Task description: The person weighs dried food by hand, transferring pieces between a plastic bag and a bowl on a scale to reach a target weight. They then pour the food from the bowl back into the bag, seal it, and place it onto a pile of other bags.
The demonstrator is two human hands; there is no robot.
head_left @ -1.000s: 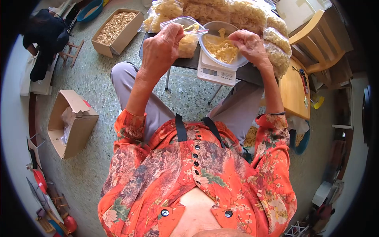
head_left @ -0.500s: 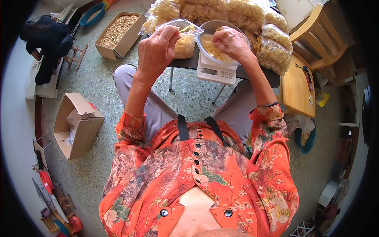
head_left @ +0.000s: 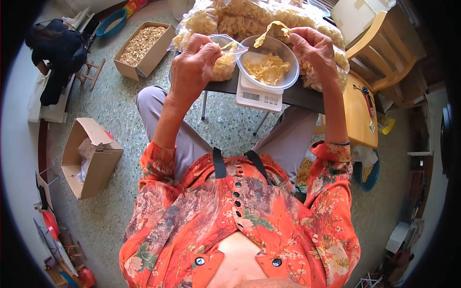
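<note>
My left hand (head_left: 194, 62) is closed on the upper edge of a clear zip bag (head_left: 224, 67), which has pale yellow dried strips inside. Pinched in the fingers of my right hand (head_left: 314, 48) is a long curled yellow dried strip (head_left: 269, 32), raised over the far rim of a bowl. That translucent plastic bowl (head_left: 293, 72) holds more dried strips (head_left: 267, 69). It rests on a white kitchen scale (head_left: 259, 100), whose small display I cannot read clearly. Both bag and scale are on a dark table (head_left: 302, 99) in front of my knees.
Filled bags (head_left: 254, 19) are piled along the table's far side. A wooden chair (head_left: 357, 110) with tools on its seat stands right. Left are a box of brown pieces (head_left: 144, 45), an open carton (head_left: 91, 158) and a seated person (head_left: 57, 57). A blue basin (head_left: 369, 177) is at lower right.
My right hand has risen out of the bowl and moved right, lifting a dried strip. The left hand still grips the bag's edge. The whole view has shifted slightly.
</note>
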